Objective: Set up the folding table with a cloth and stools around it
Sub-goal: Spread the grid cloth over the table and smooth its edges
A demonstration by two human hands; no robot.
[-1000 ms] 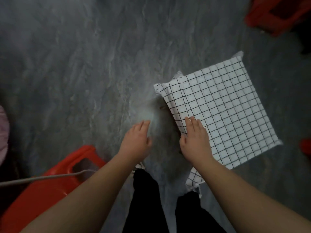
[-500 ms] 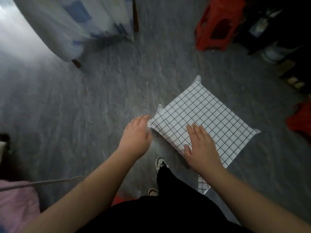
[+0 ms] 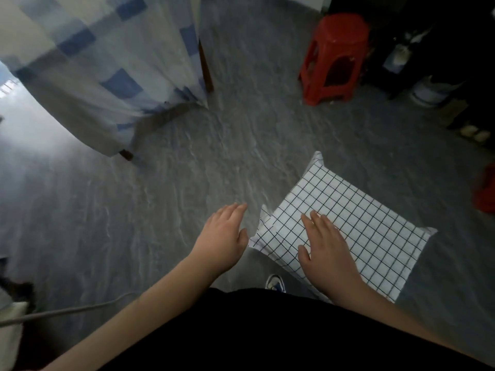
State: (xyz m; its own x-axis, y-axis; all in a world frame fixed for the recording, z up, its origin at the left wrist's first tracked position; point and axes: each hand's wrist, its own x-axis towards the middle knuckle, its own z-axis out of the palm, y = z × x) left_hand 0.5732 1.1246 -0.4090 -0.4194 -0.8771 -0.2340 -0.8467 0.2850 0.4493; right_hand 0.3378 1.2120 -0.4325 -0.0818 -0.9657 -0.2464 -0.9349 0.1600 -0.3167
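Our hands at the gridded cloth

Our right hand (image 3: 328, 254) lies flat on the white gridded cloth (image 3: 356, 226) – fingers straight and close together – while our left hand (image 3: 222, 241) hovers just beside its near-left corner, fingers relaxed and nearly together, holding nothing. Farther off on the grey floor (image 3: 187, 199) stands a red stool (image 3: 334, 57).

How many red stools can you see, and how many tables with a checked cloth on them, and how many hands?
Red stools: 2, one whole stool at the back and one cut off at the right edge
Tables with a black-and-white checked cloth: 1
Hands: 2, left hand and right hand
Total: 5
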